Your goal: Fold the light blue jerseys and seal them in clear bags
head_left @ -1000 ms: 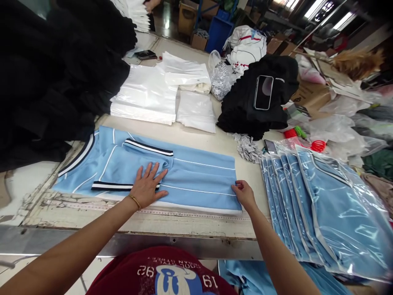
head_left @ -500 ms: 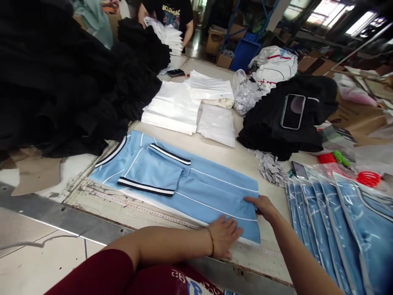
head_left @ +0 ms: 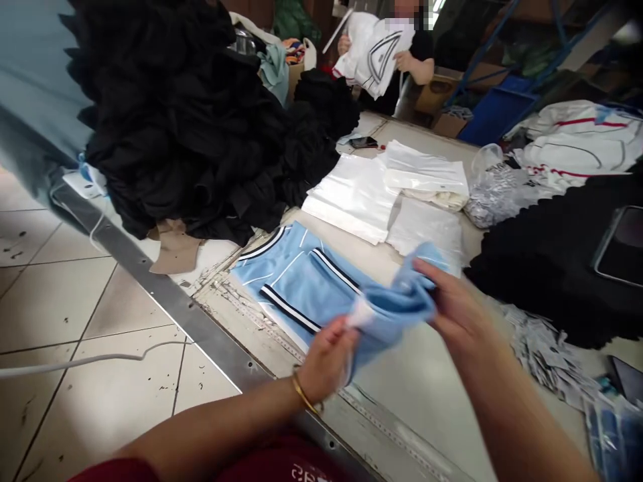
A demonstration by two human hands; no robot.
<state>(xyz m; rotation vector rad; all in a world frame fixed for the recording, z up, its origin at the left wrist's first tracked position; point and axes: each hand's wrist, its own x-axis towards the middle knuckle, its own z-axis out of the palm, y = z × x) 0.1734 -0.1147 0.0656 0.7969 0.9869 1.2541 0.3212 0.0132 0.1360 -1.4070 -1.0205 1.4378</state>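
A light blue garment (head_left: 321, 288) with navy-and-white striped bands lies on the worktable, its near end lifted and folded up toward the striped part. My left hand (head_left: 329, 358), with a yellow bangle at the wrist, pinches the lower edge of the raised fabric, where a whitish patch shows. On the other side, my right hand (head_left: 452, 301) grips the upper edge between thumb and fingers. The raised cloth is blurred. A measuring tape (head_left: 382, 425) runs along the table's near edge, below the garment.
White plastic bags (head_left: 351, 194) lie behind the garment. Black fabric (head_left: 181, 134) is heaped at left, more black cloth (head_left: 552, 261) at right beside scattered tags (head_left: 547, 355). Across the table a person (head_left: 419, 60) holds a white garment.
Both hands have lifted the garment's right end off the table and folded it leftward. My left hand was flat and now pinches. The view has swung right to left, and the person's white garment is raised.
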